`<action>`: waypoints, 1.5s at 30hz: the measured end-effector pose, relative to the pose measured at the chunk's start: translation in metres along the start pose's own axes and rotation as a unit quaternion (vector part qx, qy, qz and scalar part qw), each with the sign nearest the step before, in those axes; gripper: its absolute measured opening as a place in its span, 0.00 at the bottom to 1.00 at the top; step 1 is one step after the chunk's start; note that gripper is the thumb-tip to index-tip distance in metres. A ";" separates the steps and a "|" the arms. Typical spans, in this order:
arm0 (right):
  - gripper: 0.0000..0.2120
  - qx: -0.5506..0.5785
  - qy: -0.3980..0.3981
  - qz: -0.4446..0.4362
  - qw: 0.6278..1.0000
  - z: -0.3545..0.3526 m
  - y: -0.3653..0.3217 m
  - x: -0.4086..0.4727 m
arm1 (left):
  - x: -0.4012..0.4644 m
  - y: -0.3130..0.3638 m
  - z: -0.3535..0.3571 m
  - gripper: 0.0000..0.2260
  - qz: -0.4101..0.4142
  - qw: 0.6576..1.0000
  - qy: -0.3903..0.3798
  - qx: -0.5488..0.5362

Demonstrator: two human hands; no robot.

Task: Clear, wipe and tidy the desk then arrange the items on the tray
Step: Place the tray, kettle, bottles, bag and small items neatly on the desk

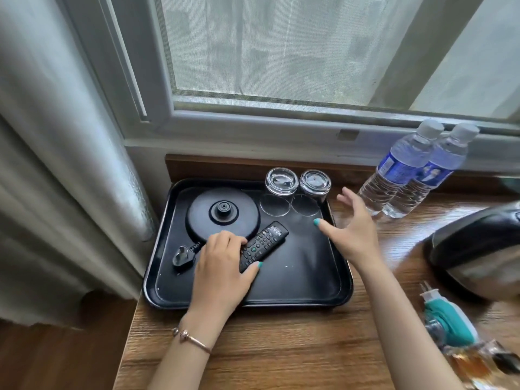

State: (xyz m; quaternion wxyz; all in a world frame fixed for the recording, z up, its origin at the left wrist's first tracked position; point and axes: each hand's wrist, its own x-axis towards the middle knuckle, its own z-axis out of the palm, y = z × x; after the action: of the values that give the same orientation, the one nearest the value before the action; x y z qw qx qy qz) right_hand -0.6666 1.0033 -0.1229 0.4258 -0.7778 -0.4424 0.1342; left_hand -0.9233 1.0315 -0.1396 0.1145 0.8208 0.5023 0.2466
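Note:
A black tray (309,288) lies on the wooden desk (281,347) by the window. On it are a round black kettle base (208,204) with its plug (183,256), two upturned glasses (281,184) at the back, and a black remote (264,244). My left hand (222,268) grips the remote's near end on the tray. Fingers spread, my right hand (351,223) hovers over the tray's right rim and holds nothing. Two water bottles (405,170) stand right of the tray. The kettle (478,249) sits at the far right.
A curtain (56,164) hangs at the left beside the desk's edge. The window frame (253,122) runs along the back. A teal and white plug-in device (447,316) and some clear wrapped items (478,361) lie at the desk's near right.

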 end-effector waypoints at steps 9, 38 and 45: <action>0.32 0.019 -0.008 0.031 0.999 -0.004 -0.005 -0.093 | 0.009 0.014 -0.018 0.21 -0.109 0.991 -0.069 -0.027; 0.46 -0.238 -0.286 0.229 0.900 -0.091 -0.020 -0.295 | -0.159 0.036 -0.081 0.50 0.068 0.899 -0.423 0.095; 0.37 -0.209 -0.284 0.353 0.867 -0.151 -0.022 -0.355 | -0.157 0.097 -0.088 0.41 0.224 0.831 -0.510 0.009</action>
State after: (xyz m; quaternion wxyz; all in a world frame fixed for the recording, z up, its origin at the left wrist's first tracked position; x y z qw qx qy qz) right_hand -0.7941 0.6418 -0.0745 0.0336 -0.8812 -0.2582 0.3945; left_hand -0.9534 0.8427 -0.0681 0.2884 0.9210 0.1777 -0.1926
